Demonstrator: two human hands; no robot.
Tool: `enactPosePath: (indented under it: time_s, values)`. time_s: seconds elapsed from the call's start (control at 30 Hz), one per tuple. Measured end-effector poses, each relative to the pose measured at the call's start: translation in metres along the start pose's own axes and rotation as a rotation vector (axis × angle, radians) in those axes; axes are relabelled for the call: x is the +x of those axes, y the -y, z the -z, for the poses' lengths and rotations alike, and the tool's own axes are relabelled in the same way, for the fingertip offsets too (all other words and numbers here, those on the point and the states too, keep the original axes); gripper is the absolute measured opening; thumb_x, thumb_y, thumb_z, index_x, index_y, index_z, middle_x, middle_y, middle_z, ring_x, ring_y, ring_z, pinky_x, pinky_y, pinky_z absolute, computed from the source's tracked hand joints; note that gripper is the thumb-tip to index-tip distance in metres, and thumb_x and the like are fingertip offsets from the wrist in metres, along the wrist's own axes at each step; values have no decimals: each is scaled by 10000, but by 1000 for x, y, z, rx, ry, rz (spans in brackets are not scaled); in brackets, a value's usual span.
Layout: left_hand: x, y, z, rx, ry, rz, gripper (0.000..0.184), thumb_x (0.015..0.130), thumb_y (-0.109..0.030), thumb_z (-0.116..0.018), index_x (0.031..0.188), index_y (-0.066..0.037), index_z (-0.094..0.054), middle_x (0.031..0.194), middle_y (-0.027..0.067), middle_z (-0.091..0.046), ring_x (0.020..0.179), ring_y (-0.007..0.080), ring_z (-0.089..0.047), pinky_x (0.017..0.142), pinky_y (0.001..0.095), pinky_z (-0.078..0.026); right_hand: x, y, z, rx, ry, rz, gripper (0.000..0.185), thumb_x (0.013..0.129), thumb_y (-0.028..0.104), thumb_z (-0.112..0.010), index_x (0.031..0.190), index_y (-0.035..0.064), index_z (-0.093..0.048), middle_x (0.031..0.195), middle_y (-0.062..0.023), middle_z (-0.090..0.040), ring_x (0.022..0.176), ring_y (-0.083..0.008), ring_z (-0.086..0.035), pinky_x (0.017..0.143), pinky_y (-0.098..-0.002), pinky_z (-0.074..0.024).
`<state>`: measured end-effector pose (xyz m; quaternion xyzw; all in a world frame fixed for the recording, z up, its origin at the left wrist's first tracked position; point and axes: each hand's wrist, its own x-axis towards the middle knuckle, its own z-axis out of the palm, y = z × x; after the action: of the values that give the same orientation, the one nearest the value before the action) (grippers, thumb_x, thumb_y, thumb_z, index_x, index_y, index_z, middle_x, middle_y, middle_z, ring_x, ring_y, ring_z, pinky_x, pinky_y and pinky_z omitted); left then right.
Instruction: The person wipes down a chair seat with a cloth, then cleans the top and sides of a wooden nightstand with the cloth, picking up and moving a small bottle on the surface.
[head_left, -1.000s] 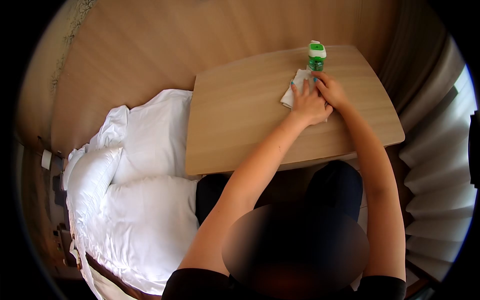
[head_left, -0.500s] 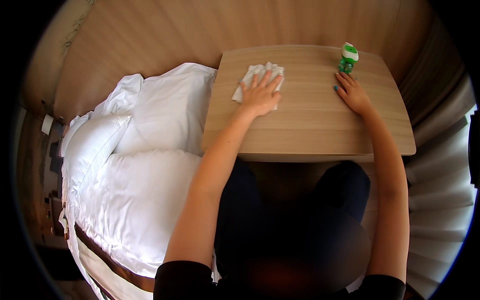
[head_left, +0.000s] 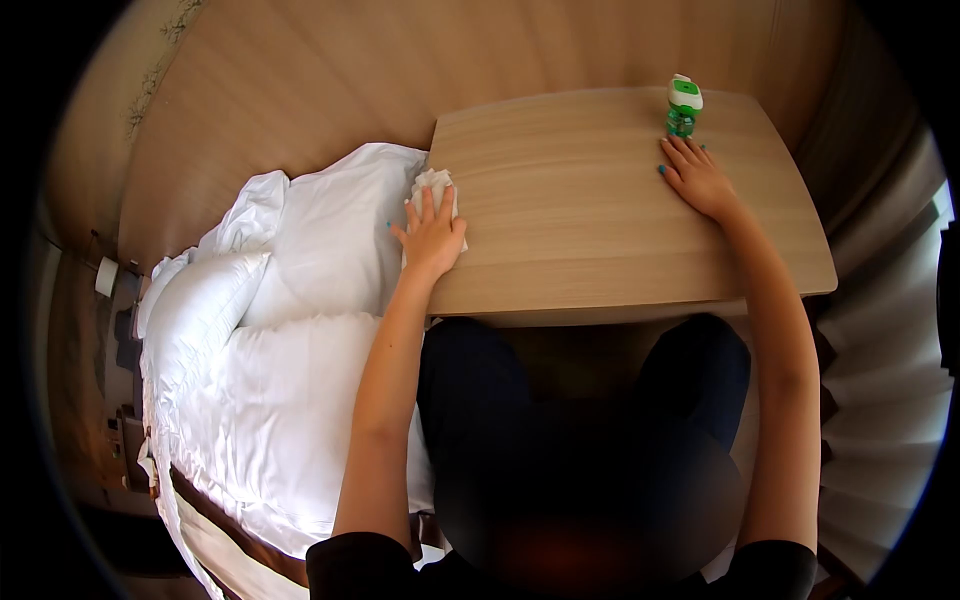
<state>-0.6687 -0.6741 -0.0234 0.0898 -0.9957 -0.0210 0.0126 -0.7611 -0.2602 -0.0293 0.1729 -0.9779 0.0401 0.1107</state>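
My left hand (head_left: 433,240) lies flat with fingers spread on a crumpled white cloth (head_left: 435,180). Hand and cloth are at the left edge of the wooden table (head_left: 580,210), right beside the white bedding. Much of the cloth is hidden under the palm. Toward the back right, my right hand (head_left: 701,185) rests on the tabletop with its fingers stretched out and nothing held in it. Just beyond those fingertips stands a green see-through bottle (head_left: 682,112) with a white and green top. Whether the fingertips touch its base, I cannot tell.
A bed with white pillows (head_left: 205,310) and a white duvet (head_left: 290,420) adjoins the table on the left. Behind the table rises a wood-panelled wall (head_left: 480,50). Pale curtains (head_left: 880,400) hang at the right. My knees (head_left: 700,370) are at the table's front edge.
My left hand has slid the cloth leftward across the tabletop to its left edge. The right hand stays beside the bottle. The view has shifted slightly.
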Motion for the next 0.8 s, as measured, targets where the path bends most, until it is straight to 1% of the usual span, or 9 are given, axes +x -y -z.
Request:
enactPosePath:
  time_s: [0.1,0.2,0.33,0.43,0.53,0.57,0.63,0.73,0.8]
  values:
    - [-1,-27,-4,-29,-25,2,609,884,-377,-324,1462,-214,-223,1530,141,-118,1379,428,-120,1034,680,-65,-2,3,3,-2,11,-11,519,958,400,-334,1385,106,-358,1455,-108,-328,1344,-315,-289,1113,-433,-218]
    - [-3,-70,-2,-54,-20,-68,623,886,-388,-327,1463,-177,-217,1525,165,-113,1374,444,-120,1032,681,-77,0,3,3,-13,20,-12,521,958,398,-334,1387,102,-356,1456,-112,-325,1345,-315,-288,1115,-432,-217]
    - [-7,-146,-2,-83,-7,-231,633,887,-395,-343,1466,-181,-199,1528,157,-113,1378,437,-120,1030,683,-89,1,2,1,-22,21,-5,515,959,379,-336,1388,94,-351,1456,-115,-325,1346,-316,-287,1112,-435,-220]
    - [-13,-214,-2,-119,-8,-373,642,889,-407,-347,1464,-162,-201,1527,161,-111,1378,442,-111,1033,683,-84,2,-3,-2,36,7,9,496,957,355,-348,1375,90,-373,1454,-115,-330,1345,-325,-286,1106,-440,-227]
    - [-22,-268,-1,-143,-20,-495,642,882,-414,-360,1452,-145,-235,1521,164,-134,1374,443,-127,1029,687,-87,7,-19,-12,283,-25,19,482,953,347,-360,1354,84,-407,1452,-106,-336,1341,-341,-287,1103,-448,-227]
    - [-25,-281,-1,-135,-13,-528,640,879,-411,-365,1447,-140,-247,1518,166,-143,1372,444,-132,1028,688,-87,8,-24,-16,287,-28,48,481,952,349,-363,1349,83,-413,1449,-102,-342,1340,-343,-287,1104,-447,-224]
    - [-27,-290,-1,-150,-13,-583,636,874,-405,-375,1438,-129,-268,1512,167,-160,1369,443,-142,1027,689,-90,9,-30,-19,296,-32,108,481,948,352,-368,1341,80,-426,1445,-94,-352,1338,-347,-287,1106,-444,-217]
    - [-28,-284,-2,-193,-20,-655,628,868,-393,-391,1429,-130,-289,1507,159,-181,1369,431,-151,1031,686,-93,7,-28,-18,181,-23,141,496,947,373,-375,1348,84,-420,1437,-99,-367,1337,-343,-289,1108,-435,-212]
    - [-25,-270,-1,-183,0,-718,619,866,-388,-401,1429,-154,-294,1507,145,-190,1373,417,-151,1035,683,-92,5,-22,-16,313,-50,55,511,948,398,-375,1354,90,-417,1432,-111,-372,1336,-343,-291,1108,-429,-212]
